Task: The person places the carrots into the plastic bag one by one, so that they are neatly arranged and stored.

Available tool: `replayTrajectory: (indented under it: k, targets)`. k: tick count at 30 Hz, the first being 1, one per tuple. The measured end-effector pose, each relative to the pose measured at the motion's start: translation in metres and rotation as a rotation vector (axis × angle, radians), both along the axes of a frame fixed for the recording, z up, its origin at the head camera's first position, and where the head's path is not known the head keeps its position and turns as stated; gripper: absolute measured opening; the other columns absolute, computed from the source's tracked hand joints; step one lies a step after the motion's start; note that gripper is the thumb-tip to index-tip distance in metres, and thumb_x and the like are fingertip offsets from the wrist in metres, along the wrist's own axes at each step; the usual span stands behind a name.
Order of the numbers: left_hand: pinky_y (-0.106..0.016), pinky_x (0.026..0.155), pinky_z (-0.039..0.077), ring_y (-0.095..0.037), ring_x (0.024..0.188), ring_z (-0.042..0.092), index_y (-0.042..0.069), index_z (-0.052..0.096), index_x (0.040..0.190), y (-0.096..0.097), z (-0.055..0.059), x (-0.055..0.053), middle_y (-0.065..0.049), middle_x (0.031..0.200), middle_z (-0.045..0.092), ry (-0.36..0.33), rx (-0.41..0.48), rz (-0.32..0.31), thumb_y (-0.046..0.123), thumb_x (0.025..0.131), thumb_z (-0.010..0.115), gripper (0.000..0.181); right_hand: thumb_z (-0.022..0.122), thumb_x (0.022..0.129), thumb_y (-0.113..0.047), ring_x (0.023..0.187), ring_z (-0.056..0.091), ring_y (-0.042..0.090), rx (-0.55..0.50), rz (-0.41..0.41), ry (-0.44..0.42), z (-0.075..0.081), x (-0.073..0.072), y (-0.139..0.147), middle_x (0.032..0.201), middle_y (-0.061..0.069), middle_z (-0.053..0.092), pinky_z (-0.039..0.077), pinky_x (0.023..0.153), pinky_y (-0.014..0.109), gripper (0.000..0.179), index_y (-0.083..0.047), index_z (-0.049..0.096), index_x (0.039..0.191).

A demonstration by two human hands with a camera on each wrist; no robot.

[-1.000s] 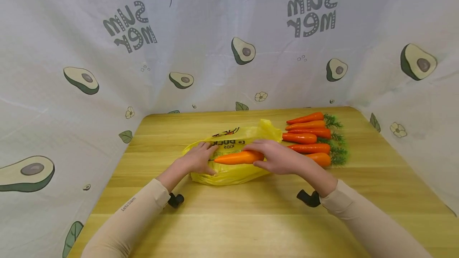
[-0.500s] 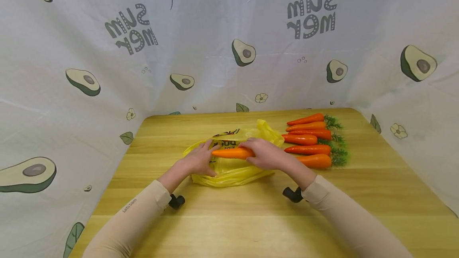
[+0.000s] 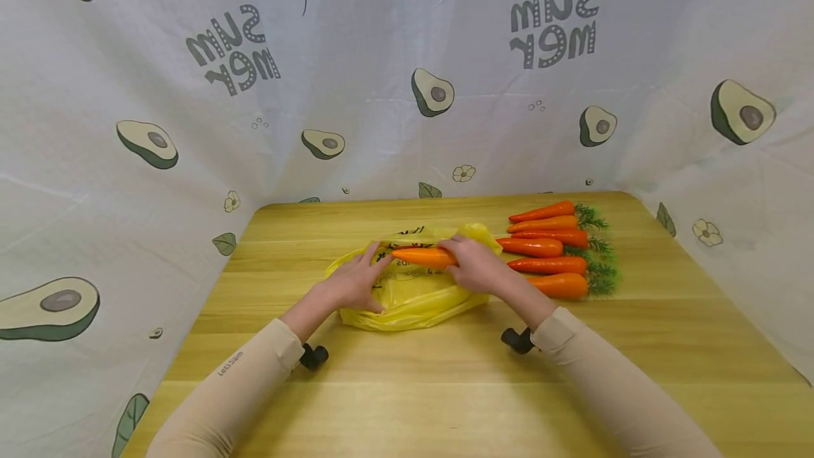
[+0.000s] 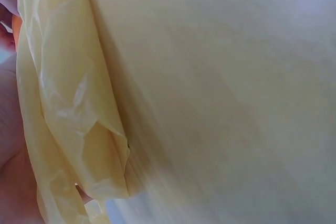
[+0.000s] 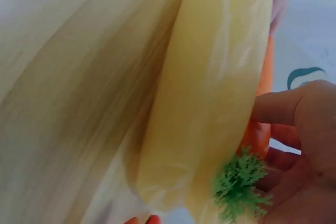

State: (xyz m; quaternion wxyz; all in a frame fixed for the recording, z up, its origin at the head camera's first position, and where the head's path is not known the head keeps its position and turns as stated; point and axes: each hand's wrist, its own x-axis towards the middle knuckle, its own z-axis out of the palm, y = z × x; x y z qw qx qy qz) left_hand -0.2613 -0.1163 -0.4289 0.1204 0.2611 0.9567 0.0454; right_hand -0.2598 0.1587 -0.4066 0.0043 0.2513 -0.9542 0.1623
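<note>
In the head view a yellow plastic bag [image 3: 407, 302] with dark printing lies on the table, its mouth spread apart. My left hand [image 3: 350, 285] is at the bag's left end, fingers and thumb spread wide against the plastic. An orange carrot [image 3: 422, 257] is gripped at its thick end by my right hand [image 3: 477, 266], tip pointing left toward my left fingers. It lies across the bag's opening, below the far edge. In the right wrist view, the carrot's green top [image 5: 241, 184] sticks out beside the right hand [image 5: 310, 135], and the yellow film covers part of the carrot.
Several orange and red carrots [image 3: 556, 285] with green tops lie in a column at the right of the wooden table [image 3: 407, 387]. A white curtain [image 3: 381, 55] with avocado prints stands behind and along the sides. Black wrist mounts [image 3: 518, 340] hang under both wrists.
My right hand has carried the carrot left and away from me, over the bag's opening. The bag's far edge has shifted and its mouth looks wider. The left hand has hardly moved.
</note>
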Motion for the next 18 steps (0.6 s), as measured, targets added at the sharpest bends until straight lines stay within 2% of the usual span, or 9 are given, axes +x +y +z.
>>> replayTrajectory:
  k: [4,7,12,18]
  targets:
    - [-0.054,0.1,0.05,-0.048,0.143,0.036,0.026,0.019,0.163,0.0,0.002,0.001,-0.014,0.17,-0.004,0.0,0.005,-0.013,0.048,0.08,0.084,0.108,0.068,0.094,-0.012,0.106,0.066,0.035,-0.014,-0.072,0.053,-0.006,-0.007,0.005,0.13,0.019,0.062,0.056,0.092,0.051,0.047,-0.004,0.057,0.139]
    - [-0.053,0.099,0.05,-0.048,0.143,0.037,0.025,0.019,0.163,0.0,0.001,0.001,-0.013,0.17,-0.005,-0.004,-0.001,-0.014,0.046,0.08,0.084,0.108,0.067,0.094,-0.012,0.11,0.065,0.039,-0.023,-0.131,0.081,-0.01,-0.011,0.009,0.136,0.022,0.058,0.055,0.093,0.054,0.048,-0.003,0.057,0.14]
    - [-0.053,0.103,0.048,-0.047,0.144,0.035,0.026,0.018,0.163,0.001,0.002,0.0,-0.011,0.17,-0.007,-0.013,-0.02,-0.019,0.044,0.081,0.083,0.107,0.065,0.096,-0.014,0.117,0.062,0.042,-0.039,-0.219,0.074,-0.016,-0.018,0.015,0.14,0.022,0.056,0.053,0.096,0.055,0.05,-0.005,0.053,0.144]
    - [-0.053,0.102,0.049,-0.046,0.145,0.034,0.026,0.017,0.163,0.0,0.003,-0.002,-0.011,0.17,-0.005,-0.023,-0.02,-0.019,0.04,0.083,0.083,0.105,0.064,0.097,-0.014,0.122,0.058,0.042,-0.052,-0.253,0.053,-0.018,-0.024,0.022,0.141,0.022,0.056,0.051,0.099,0.057,0.053,-0.005,0.049,0.147]
